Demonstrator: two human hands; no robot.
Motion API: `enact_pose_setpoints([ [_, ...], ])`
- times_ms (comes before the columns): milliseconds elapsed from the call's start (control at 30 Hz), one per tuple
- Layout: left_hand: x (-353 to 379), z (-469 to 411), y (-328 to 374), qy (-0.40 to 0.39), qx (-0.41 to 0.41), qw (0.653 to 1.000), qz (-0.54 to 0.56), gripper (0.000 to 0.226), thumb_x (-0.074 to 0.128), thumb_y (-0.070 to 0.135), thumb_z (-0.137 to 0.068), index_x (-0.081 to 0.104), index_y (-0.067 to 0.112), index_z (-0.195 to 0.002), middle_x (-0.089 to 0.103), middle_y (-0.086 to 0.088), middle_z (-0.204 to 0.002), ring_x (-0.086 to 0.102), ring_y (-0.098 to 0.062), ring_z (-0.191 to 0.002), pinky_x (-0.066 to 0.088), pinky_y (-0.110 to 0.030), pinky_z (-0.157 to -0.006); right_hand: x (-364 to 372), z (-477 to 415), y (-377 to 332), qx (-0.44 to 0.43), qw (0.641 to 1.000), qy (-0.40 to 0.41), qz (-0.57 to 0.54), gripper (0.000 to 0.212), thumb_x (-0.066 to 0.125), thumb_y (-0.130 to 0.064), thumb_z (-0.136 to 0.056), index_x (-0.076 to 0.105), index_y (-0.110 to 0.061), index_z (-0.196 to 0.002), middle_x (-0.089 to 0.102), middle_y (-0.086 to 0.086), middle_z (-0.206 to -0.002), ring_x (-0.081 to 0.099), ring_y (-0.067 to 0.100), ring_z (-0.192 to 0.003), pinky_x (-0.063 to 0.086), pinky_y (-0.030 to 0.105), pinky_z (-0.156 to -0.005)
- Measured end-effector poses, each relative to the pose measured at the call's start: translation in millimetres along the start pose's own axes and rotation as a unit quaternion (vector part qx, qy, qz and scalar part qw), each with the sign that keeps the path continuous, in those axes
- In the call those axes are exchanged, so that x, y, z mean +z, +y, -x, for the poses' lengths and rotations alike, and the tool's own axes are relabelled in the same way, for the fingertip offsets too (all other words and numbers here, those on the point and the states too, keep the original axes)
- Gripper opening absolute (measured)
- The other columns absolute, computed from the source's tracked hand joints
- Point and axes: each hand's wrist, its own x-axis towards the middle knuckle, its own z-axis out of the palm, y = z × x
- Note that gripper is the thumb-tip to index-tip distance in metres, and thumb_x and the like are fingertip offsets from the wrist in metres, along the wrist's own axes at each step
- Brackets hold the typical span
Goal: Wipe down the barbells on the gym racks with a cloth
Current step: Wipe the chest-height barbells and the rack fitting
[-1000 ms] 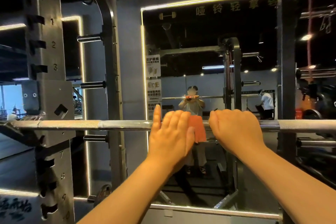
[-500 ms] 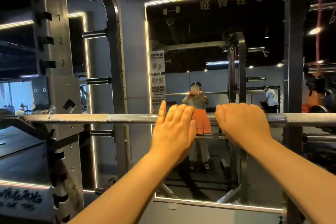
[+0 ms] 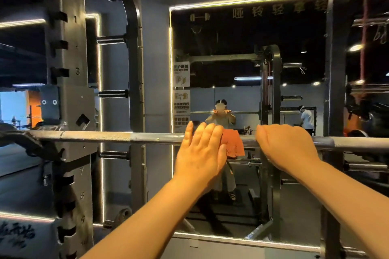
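Barbell [image 3: 117,137]: horizontal across the view, left end resting on the rack upright [image 3: 69,94] at left. Cloth [image 3: 232,145]: draped over the barbell, between both hands. Left hand [image 3: 201,153]: left of the cloth, before the bar. Right hand [image 3: 288,143]: right of the cloth, on the bar. Mirror [image 3: 242,48]: behind the barbell.

Dim gym, glowing LED strips [image 3: 101,111], warm-lit hands, wide-angle edge bending, soft focus
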Motion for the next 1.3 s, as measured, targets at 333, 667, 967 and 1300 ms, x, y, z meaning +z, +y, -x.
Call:
enact_pose_setpoints([
  [333, -6.8, -15.8, 2.0, -0.002, -0.030, 0.999, -0.023, 0.053, 0.023, 0.042, -0.098, 0.064, 0.012, -0.116, 0.066, -0.005, -0.103, 0.062, -0.026, -0.105, 0.017, -0.053, -0.125, 7.8, -12.6, -2.5, 0.102, 0.970, 0.028, -0.220, 0.031, 0.037, -0.018, -0.106, 0.041, -0.021, -0.075, 0.043, -0.005, -0.066, 0.050, 0.018, -0.060, 0.047, 0.042, -0.064],
  [667, -1.0, -6.1, -40.7, 0.030, 0.064, 0.997, 0.000, 0.051, 0.029, 0.045, -0.103, 0.054, 0.016, -0.138, 0.066, 0.000, -0.126, 0.059, -0.019, -0.124, 0.014, -0.054, -0.125, -26.7, -10.6, -81.4, -0.035, 0.936, 0.055, -0.347, 0.068, 0.011, -0.061, -0.099, 0.031, -0.031, -0.156, 0.053, -0.008, -0.144, 0.050, 0.013, -0.130, 0.038, 0.041, -0.111],
  [967, -38.6, -20.0, -83.6, -0.109, 0.016, 0.990, -0.084, 0.031, 0.045, 0.040, -0.102, 0.051, 0.020, -0.124, 0.066, 0.002, -0.115, 0.063, -0.021, -0.114, 0.029, -0.052, -0.120, -43.7, -58.1, -97.3, -0.066, 0.984, -0.008, -0.163, 0.058, 0.011, -0.054, -0.104, 0.056, -0.025, -0.126, 0.064, 0.003, -0.114, 0.061, 0.025, -0.106, 0.048, 0.044, -0.092],
  [1300, -6.2, -16.2, -97.5, 0.044, 0.027, 0.992, -0.112, 0.028, 0.047, 0.033, -0.098, 0.064, 0.015, -0.085, 0.067, -0.003, -0.070, 0.068, -0.027, -0.063, 0.056, -0.047, -0.083, -21.3, -39.9, -129.8, 0.019, 0.964, 0.200, -0.174, 0.027, 0.051, -0.036, -0.102, 0.067, -0.014, -0.101, 0.068, 0.005, -0.090, 0.068, 0.030, -0.088, 0.055, 0.046, -0.081],
])
